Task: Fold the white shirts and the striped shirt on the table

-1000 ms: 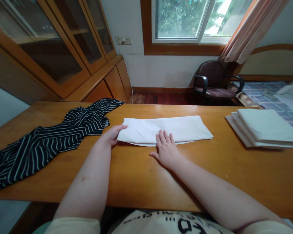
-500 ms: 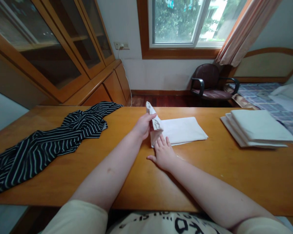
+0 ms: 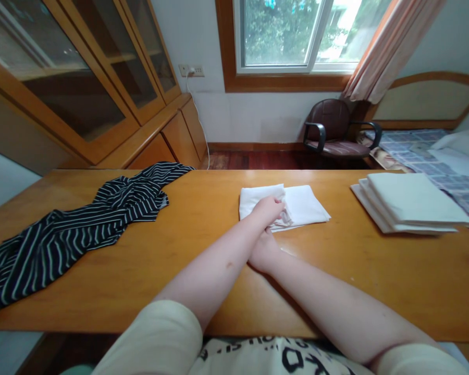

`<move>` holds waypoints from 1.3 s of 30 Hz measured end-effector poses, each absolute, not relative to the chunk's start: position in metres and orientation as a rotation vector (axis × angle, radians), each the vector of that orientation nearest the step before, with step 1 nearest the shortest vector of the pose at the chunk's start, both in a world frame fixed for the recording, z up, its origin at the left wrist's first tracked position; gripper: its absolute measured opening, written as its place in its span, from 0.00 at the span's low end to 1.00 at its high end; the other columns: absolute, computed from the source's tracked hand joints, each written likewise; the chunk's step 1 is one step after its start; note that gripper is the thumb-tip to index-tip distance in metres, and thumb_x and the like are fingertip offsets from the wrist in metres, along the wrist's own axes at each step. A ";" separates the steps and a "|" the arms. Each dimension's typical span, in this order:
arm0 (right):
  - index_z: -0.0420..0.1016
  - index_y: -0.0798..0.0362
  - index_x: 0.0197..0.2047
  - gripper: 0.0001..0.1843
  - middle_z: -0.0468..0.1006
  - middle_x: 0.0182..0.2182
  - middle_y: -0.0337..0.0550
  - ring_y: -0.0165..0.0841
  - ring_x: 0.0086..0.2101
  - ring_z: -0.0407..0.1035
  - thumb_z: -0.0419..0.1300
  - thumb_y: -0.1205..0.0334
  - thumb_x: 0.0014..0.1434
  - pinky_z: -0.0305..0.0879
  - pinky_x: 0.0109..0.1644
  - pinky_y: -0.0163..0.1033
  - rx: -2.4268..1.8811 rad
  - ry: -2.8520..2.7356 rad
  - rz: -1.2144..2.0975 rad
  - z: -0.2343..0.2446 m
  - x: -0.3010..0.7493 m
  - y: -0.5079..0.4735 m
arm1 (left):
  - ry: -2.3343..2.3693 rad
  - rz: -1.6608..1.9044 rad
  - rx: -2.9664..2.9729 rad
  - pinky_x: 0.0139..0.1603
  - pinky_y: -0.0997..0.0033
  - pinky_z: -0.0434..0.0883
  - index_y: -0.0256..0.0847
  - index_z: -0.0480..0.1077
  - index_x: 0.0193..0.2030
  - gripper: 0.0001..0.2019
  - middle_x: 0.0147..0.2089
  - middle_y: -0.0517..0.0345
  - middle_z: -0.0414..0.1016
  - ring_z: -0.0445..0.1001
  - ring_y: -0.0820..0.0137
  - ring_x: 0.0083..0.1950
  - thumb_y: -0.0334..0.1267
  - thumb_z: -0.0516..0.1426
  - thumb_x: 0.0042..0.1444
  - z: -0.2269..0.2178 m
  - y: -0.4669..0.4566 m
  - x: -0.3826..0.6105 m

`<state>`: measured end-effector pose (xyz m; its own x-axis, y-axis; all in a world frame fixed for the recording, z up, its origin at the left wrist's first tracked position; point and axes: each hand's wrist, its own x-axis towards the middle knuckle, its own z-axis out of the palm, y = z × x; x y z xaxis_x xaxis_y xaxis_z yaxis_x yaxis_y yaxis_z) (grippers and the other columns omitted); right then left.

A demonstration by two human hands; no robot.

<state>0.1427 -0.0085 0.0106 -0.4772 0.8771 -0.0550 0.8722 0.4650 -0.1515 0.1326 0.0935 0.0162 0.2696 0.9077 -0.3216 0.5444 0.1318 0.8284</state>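
A white cloth [image 3: 300, 204] lies folded on the wooden table [image 3: 203, 260], in the middle toward the far edge. My left hand [image 3: 269, 208] reaches across over it, fingers closed on the cloth's folded-over left end, which it holds down on the rest. My right hand [image 3: 262, 250] rests on the table just in front of the cloth; my left forearm crosses over it and hides its fingers.
A black garment with white stripes [image 3: 74, 224] sprawls over the table's left side. A stack of folded white cloths [image 3: 410, 208] sits at the right edge. Beyond the table stand a dark armchair [image 3: 338, 133], a wooden glass-door cabinet [image 3: 82, 78] and a bed [image 3: 445, 151].
My left hand lifted the cloth's left end and carried it rightward over the rest, halving its length. My right hand stayed at the cloth's front edge and is now covered by my left forearm.
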 end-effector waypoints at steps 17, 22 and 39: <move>0.71 0.54 0.56 0.26 0.66 0.59 0.54 0.45 0.59 0.58 0.55 0.48 0.60 0.51 0.63 0.49 -1.155 -2.522 0.770 0.038 0.215 -0.013 | 1.229 0.674 1.684 0.52 0.64 0.68 0.39 0.72 0.47 0.18 0.47 0.52 0.77 0.74 0.63 0.47 0.45 0.57 0.53 0.007 0.086 -0.038; 0.75 0.56 0.43 0.25 0.78 0.39 0.51 0.42 0.41 0.72 0.50 0.43 0.60 0.67 0.47 0.47 -1.383 -1.623 1.194 0.025 0.238 -0.014 | 1.239 0.608 1.658 0.45 0.66 0.69 0.40 0.70 0.50 0.20 0.40 0.55 0.76 0.74 0.65 0.41 0.47 0.57 0.52 0.016 0.060 -0.038; 0.67 0.54 0.25 0.11 0.68 0.17 0.36 0.26 0.17 0.62 0.59 0.59 0.55 0.57 0.17 0.31 -1.830 -1.253 1.338 0.027 0.242 0.016 | 1.519 0.272 1.624 0.32 0.70 0.65 0.36 0.63 0.57 0.29 0.32 0.59 0.75 0.73 0.68 0.31 0.43 0.59 0.48 0.024 0.006 -0.030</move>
<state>0.2425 0.0162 0.0267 0.0727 0.9033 -0.4228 0.3622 -0.4189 -0.8327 -0.0299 0.0057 0.0238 0.2314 0.8918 -0.3887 0.7011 0.1241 0.7022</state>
